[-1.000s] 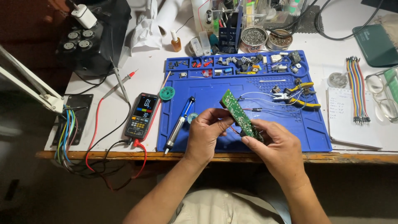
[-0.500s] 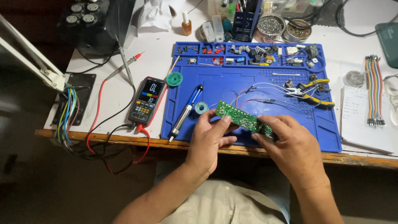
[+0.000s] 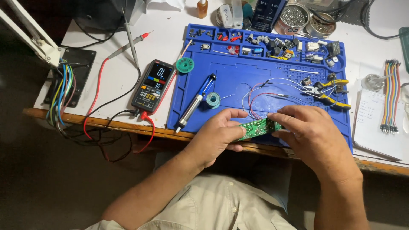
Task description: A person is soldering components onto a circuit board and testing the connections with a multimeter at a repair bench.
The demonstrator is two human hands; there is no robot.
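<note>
A long green circuit board (image 3: 257, 127) is held level over the front edge of the blue work mat (image 3: 238, 81). My left hand (image 3: 219, 134) grips its left end from below and behind. My right hand (image 3: 309, 132) covers its right end, fingers curled over the top. Thin red and white wires (image 3: 264, 91) run from the board up across the mat. Most of the board is hidden between my two hands.
A blue-handled soldering tool (image 3: 197, 102) and a small solder spool (image 3: 213, 100) lie left of the hands. A multimeter (image 3: 153, 85) with red and black leads sits further left. Yellow-handled pliers (image 3: 332, 91), ribbon jumper wires (image 3: 390, 96), a notepad (image 3: 375, 127) and small parts compartments (image 3: 264, 42) are around.
The board has tilted from a diagonal to nearly level and come down toward the table's front edge. The view has moved closer and shifted right.
</note>
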